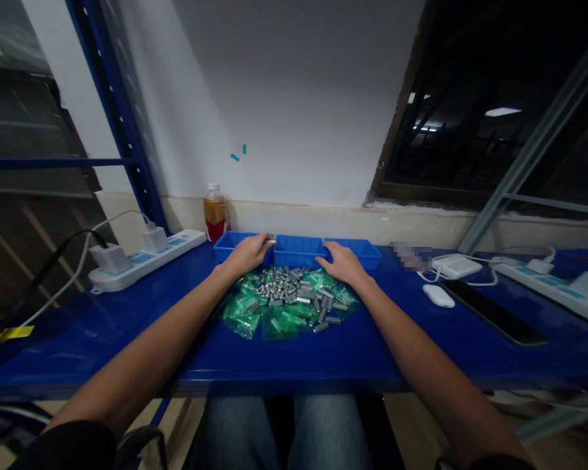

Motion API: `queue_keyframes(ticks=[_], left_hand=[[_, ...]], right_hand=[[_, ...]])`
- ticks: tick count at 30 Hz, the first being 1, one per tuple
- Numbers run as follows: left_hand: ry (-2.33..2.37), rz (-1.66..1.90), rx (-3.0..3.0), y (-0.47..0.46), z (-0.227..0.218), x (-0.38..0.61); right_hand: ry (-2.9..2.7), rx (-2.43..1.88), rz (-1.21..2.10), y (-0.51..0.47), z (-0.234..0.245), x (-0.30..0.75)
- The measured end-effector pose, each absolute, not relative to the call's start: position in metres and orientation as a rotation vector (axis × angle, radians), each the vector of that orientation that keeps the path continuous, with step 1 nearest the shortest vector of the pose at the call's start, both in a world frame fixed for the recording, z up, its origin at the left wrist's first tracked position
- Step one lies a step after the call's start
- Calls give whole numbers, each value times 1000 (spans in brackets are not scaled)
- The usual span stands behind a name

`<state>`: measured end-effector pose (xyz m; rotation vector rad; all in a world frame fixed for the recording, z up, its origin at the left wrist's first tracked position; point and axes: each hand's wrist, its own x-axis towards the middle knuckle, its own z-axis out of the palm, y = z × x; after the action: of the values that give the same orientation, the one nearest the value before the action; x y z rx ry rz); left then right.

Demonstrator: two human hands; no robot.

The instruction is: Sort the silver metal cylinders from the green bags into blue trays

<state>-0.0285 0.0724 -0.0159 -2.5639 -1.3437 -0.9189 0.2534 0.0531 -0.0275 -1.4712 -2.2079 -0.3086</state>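
The label on the one bottle [215,217], beside the left end of the three blue trays [298,259], is too blurred for me to read. Just on the near side of those trays lie shiny silver metal pieces [287,285], short and rod-like, too many to count, among clear green bags [245,312]. Over the trays, the left hand [246,253] pinches one small pale piece [271,241], while the right hand [343,262] holds thumb and fingers apart.
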Motion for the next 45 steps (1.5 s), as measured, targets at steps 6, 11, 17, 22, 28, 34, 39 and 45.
queue_keyframes(ticks=[6,11,17,22,28,34,39,45], left_hand=[[-1310,-865,-2600,70,-14,-19],[-1311,-828,-2625,64,-9,-17],[-1314,-821,-2650,58,-8,-18],[-1287,-843,-2667,55,-10,-20],[-1175,-963,-2644,49,-9,-16],[-1087,-1163,-2750,25,0,5],[-1110,-1482,-2841,12,5,17],[-1019,-1339,-2800,10,5,13]], right_hand=[[-2222,-1431,-291,55,-28,255],[-2222,-1427,-266,52,-27,256],[-2203,-1435,-218,43,-23,255],[-2176,-1450,-164,41,-23,254],[-2151,-1335,-250,42,-24,252],[-2154,-983,-409,13,-7,218],[-2177,-946,-459,-3,-5,194],[-2144,-1043,-453,-2,-9,195]])
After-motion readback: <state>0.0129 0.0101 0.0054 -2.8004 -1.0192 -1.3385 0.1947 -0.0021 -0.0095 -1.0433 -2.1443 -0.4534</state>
